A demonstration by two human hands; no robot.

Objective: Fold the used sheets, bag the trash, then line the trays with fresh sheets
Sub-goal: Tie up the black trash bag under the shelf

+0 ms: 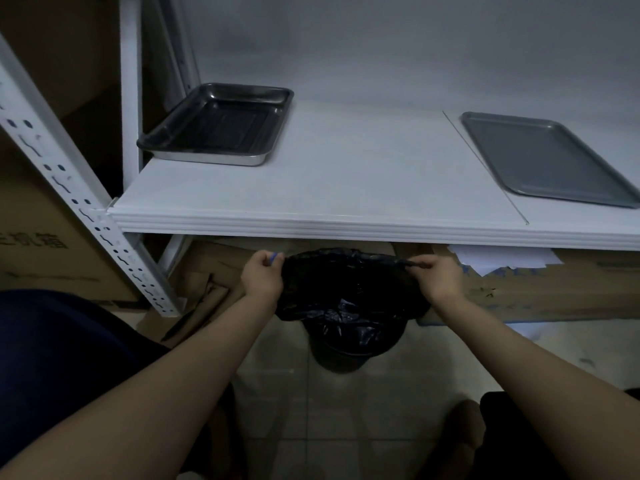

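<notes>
- Black trash bag is held at 6 o'clock, below the shelf edge, over a dark bin.
- Its rim is pinched by left hand at 9 o'clock and by right hand at 3.
- Rim should be kept taut and gathered evenly.
- Deep steel tray at 10 o'clock and flat grey tray at 2 are unlined.

I face a white shelf on a perforated upright, against a grey wall. Cardboard boxes crowd beside it (dim down here) on the tiled floor.
</notes>
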